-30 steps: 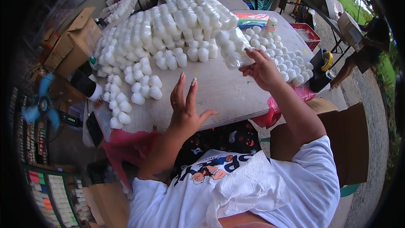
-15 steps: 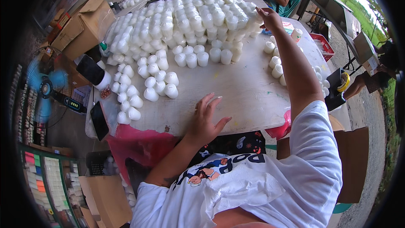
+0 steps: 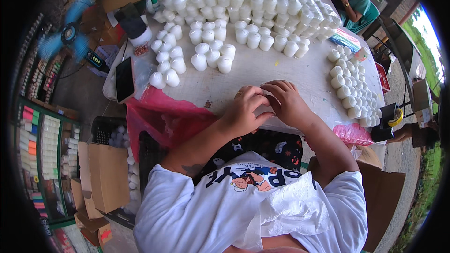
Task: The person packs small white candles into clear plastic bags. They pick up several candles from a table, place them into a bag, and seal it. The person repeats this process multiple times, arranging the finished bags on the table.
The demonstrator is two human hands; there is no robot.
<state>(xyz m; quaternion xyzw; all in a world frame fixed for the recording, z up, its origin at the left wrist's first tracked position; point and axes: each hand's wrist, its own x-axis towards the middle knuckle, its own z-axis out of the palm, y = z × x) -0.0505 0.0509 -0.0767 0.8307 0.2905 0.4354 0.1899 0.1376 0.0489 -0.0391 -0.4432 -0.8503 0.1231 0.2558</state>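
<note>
Over the near part of the table, my left hand (image 3: 244, 107) and my right hand (image 3: 287, 102) meet at their bent fingertips. Both are closed in, and whatever may lie between the fingers is hidden. Beyond them, small white candles (image 3: 213, 57) stand upright in short groups, with a longer double row to the left. A big stack of clear-wrapped candle packs (image 3: 267, 2) covers the far side. At the right, another block of white candles (image 3: 351, 84) stands in rows near the table edge.
A phone (image 3: 124, 79) and pink plastic (image 3: 164, 117) lie at the left edge. More pink plastic (image 3: 352, 134) and a tape dispenser (image 3: 391, 118) are at the right. A blue fan (image 3: 69, 33) and open cartons (image 3: 108, 178) stand left. Another person (image 3: 354, 7) sits far right.
My right hand has come back from the far right end of the wrapped stack to my left hand. The view has shifted, showing more of the candle rows at the right.
</note>
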